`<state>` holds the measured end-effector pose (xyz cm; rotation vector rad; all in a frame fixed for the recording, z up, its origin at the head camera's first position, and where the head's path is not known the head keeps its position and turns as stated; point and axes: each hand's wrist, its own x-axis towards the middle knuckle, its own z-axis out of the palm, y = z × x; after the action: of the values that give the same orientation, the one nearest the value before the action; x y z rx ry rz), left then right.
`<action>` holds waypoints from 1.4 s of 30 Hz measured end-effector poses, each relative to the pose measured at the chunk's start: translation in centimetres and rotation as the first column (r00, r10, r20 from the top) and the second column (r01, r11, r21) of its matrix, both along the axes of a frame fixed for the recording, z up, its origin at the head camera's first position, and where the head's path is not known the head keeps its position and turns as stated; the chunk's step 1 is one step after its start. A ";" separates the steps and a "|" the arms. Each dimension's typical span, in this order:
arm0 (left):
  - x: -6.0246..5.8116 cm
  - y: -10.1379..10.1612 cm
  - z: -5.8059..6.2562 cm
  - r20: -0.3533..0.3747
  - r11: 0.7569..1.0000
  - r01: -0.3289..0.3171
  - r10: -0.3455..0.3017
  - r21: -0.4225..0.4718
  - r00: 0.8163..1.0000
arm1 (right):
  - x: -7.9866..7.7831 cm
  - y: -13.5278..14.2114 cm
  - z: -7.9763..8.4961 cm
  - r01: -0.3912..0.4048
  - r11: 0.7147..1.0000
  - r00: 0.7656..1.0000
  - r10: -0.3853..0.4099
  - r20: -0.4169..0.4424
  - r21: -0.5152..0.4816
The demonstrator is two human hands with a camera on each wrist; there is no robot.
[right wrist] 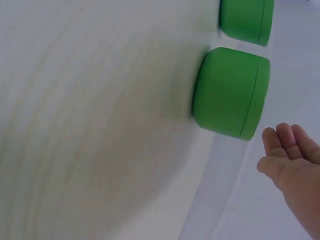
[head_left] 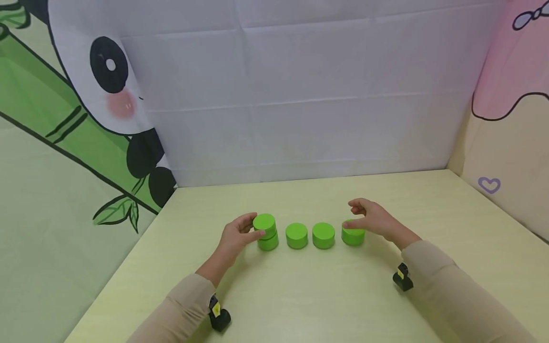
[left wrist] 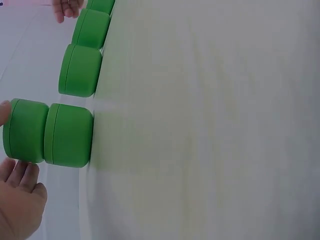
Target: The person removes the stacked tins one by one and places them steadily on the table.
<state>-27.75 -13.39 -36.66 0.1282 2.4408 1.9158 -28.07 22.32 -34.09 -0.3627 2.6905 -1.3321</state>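
Two squat green cylinders, each with a thin seam near its top, are stacked at the left end of a row. My left hand (head_left: 233, 239) holds the upper cylinder (head_left: 263, 222) between thumb and fingers. Beneath it, the lower cylinder (left wrist: 69, 135) stands on the table. My right hand (head_left: 375, 220) hovers by the rightmost cylinder (head_left: 354, 237), thumb and fingers apart. In the right wrist view, those fingers (right wrist: 286, 142) lie beyond the seamed end of that cylinder, with a gap between, and hold nothing.
Two more green cylinders, the left one (head_left: 296, 236) and the right one (head_left: 323, 236), stand singly between the hands. The pale wooden table (head_left: 309, 295) meets a white backdrop (head_left: 300, 105) behind. Painted panels flank it. Small black devices (head_left: 220, 319) are worn at both wrists.
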 end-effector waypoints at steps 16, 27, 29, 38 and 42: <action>0.3 -0.9 0.0 -0.033 1.000 0.012 -0.013 -0.010 0.999 | -1.3 -5.5 3.1 -0.089 0.993 0.994 0.083 -0.071 -0.076; 0.4 -0.8 -0.6 -0.006 0.997 0.009 -0.010 -0.081 1.000 | -1.8 -10.7 2.5 -0.151 0.985 0.987 0.146 -0.066 -0.082; 0.3 -0.8 -0.8 -0.009 0.996 0.007 -0.008 -0.089 1.000 | -1.8 -11.6 2.3 -0.155 0.985 0.987 0.151 -0.063 -0.081; 0.3 -0.7 -1.1 -0.019 0.990 0.030 -0.033 -0.141 0.999 | -1.7 -14.7 1.4 -0.169 0.984 0.982 0.162 -0.099 -0.062; 0.3 -0.7 -1.3 -0.026 0.990 0.036 -0.040 -0.137 0.999 | -1.8 -15.7 0.8 -0.160 0.984 0.983 0.153 -0.101 -0.071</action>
<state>-27.46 -14.05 -37.94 0.1977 2.5583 1.7370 -29.86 6.59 -33.28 -0.6481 2.6243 -1.4111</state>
